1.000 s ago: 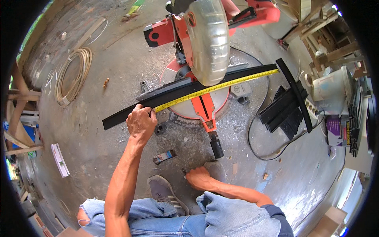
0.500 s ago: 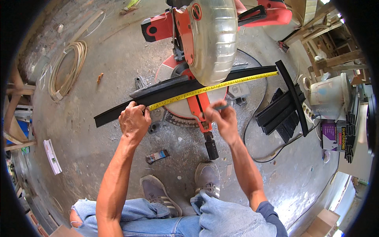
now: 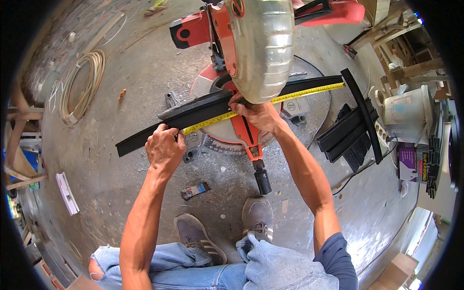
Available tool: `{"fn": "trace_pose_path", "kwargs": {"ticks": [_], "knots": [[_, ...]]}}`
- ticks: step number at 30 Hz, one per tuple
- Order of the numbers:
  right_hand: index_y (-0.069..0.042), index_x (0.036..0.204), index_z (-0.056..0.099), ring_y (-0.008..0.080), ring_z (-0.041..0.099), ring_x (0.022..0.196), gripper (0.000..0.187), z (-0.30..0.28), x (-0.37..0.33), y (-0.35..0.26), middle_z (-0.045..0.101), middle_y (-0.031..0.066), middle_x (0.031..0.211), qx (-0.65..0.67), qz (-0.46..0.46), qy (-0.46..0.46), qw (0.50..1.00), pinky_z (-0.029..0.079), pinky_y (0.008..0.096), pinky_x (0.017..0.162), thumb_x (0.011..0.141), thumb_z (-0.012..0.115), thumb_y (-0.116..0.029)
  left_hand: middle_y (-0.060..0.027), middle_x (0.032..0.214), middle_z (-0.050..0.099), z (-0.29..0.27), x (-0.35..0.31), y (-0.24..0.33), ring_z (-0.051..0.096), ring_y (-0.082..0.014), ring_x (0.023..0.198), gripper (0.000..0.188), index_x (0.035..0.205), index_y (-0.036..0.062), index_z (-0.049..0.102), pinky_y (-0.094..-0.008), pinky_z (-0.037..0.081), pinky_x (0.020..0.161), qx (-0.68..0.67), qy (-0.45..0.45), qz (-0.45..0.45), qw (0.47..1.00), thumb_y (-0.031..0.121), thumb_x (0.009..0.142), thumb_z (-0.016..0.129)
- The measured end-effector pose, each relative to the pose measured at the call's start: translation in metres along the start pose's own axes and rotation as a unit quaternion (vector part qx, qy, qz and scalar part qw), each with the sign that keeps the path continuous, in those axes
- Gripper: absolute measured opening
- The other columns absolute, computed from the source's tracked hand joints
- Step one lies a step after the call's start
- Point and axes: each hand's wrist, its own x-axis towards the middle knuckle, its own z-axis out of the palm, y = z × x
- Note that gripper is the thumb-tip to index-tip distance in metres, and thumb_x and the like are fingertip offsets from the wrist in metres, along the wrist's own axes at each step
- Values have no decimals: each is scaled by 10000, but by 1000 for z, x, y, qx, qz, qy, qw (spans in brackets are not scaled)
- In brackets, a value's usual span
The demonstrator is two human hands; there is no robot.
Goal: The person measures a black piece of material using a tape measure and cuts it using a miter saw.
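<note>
A long black strip (image 3: 145, 137) lies across the bed of a red miter saw (image 3: 245, 136). The yellow blade of a tape measure (image 3: 309, 92) is stretched along its near side, curving out to the right. My left hand (image 3: 164, 146) closes over the left end of the blade, pressing it to the strip; whether the tape's case is inside is hidden. Further right, my right hand (image 3: 260, 116) rests over the blade and strip, fingertips pinched at the strip near the saw's slot. What those fingertips hold, if anything, is hidden. The saw's clear, ribbed guard (image 3: 265, 58) hangs just above this hand.
More black strips (image 3: 345, 130) lie stacked on the right, one leaning across them. Beyond stand a white bucket (image 3: 403, 108) and a purple box (image 3: 407, 162). A coil of tubing (image 3: 89, 79) is at far left. A small packet (image 3: 195, 191) lies before my shoes.
My right hand has moved left and up from above the saw's front, coming down onto the strip and tape. The left hand keeps its place. The view has shifted slightly.
</note>
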Motion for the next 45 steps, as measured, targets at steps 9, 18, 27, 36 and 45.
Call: {"fn": "trace_pose_path", "kwargs": {"ticks": [9,18,27,36,45], "knots": [[21,915,657,98,562,769,61,-3,2,-8,646,31,785,-88,-3,-33,996,502,291,735,895,659,-37,-158,1038,713,0,1,0,712,-342,887,212,962,52,786,-420,565,825,-10,-7,-8,1000,219,854,713],[16,915,659,100,551,749,62,-3,2,-8,640,30,774,-98,9,-33,995,495,294,715,883,675,-35,-159,1014,714,2,1,-1,713,-337,868,206,960,46,786,-410,566,815,-9,3,2,1000,206,853,711],[8,936,657,92,541,732,104,-3,3,-1,637,37,767,-99,-1,-40,994,487,285,696,890,690,-79,-151,975,717,6,1,-3,722,-317,817,211,976,30,783,-399,574,762,-8,9,9,1000,186,853,710],[4,945,662,94,543,724,105,-2,2,-5,644,38,769,-136,-23,-29,990,492,290,692,887,697,-76,-159,978,713,4,-1,-1,717,-324,825,205,975,37,784,-402,575,781,-15,9,6,1000,186,856,709],[0,940,653,96,526,726,93,-3,2,-4,620,35,759,-138,-24,-38,989,484,285,699,890,687,-71,-161,994,713,2,-1,-1,714,-329,844,209,981,42,783,-408,571,798,-6,4,7,1000,191,854,709]]}}
